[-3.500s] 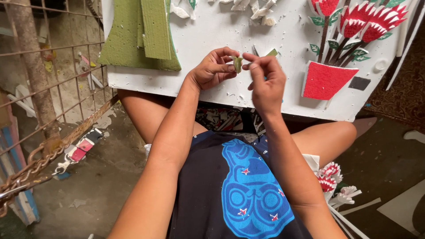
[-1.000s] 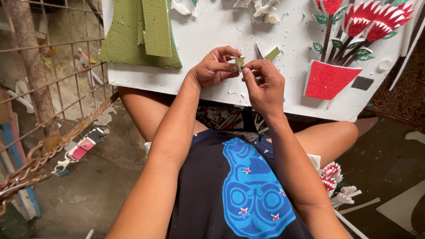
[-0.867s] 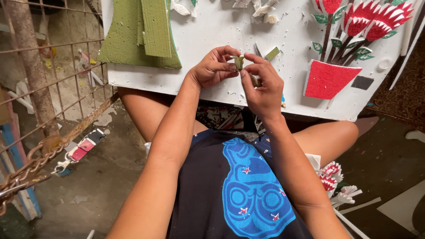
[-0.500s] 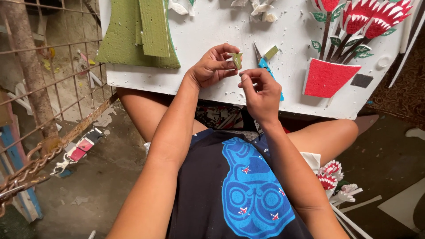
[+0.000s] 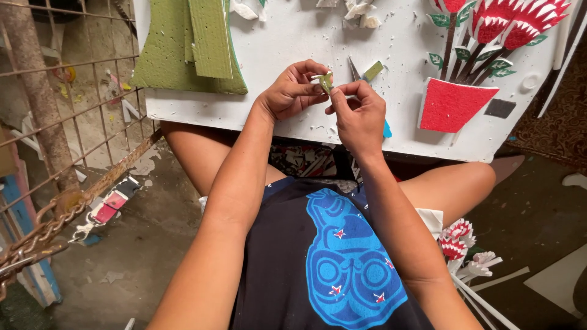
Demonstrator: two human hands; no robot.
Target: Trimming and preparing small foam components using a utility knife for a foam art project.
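White table [image 5: 293, 36] across top of view, surface speckled with small scraps. Bare concrete floor [image 5: 147, 244] below, dusty, stained, littered with white offcuts. Rusty wire mesh fence [image 5: 67, 91] at left, rusted post [image 5: 40, 98] upright, heavy chain [image 5: 43, 226] hanging along lower rail. Blue-painted board [image 5: 30, 232] leaning at far left. Dark patterned fabric [image 5: 556, 122] at right edge. Even daylight, soft shadows.

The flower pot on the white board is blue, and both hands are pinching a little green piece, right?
Not quite. The foam flower pot on the white board is red, as the head view shows. The left hand and right hand do pinch the little green piece.
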